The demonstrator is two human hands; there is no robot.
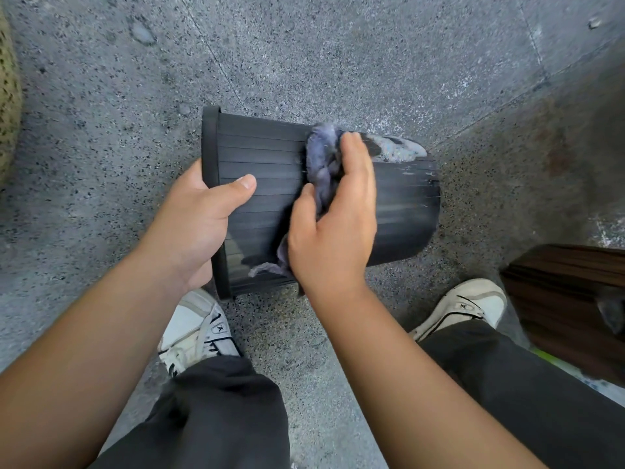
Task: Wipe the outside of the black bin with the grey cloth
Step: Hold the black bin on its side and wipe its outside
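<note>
The black bin [267, 157] lies on its side above the floor, rim to the left, base to the right, its ribbed wall facing me. My left hand [192, 225] grips the rim, thumb on the outer wall and fingers hidden inside. My right hand [334, 225] presses the crumpled grey cloth [323, 157] against the middle of the bin's wall. A loose end of the cloth hangs below my palm. A pale smeared patch [399, 148] marks the bin near its base.
Speckled grey stone floor [304, 55] lies all around. My two white shoes [196, 330] and dark trouser legs are below the bin. A dark wooden piece of furniture [568, 299] stands at the right. A patterned tan object [8, 106] sits at the left edge.
</note>
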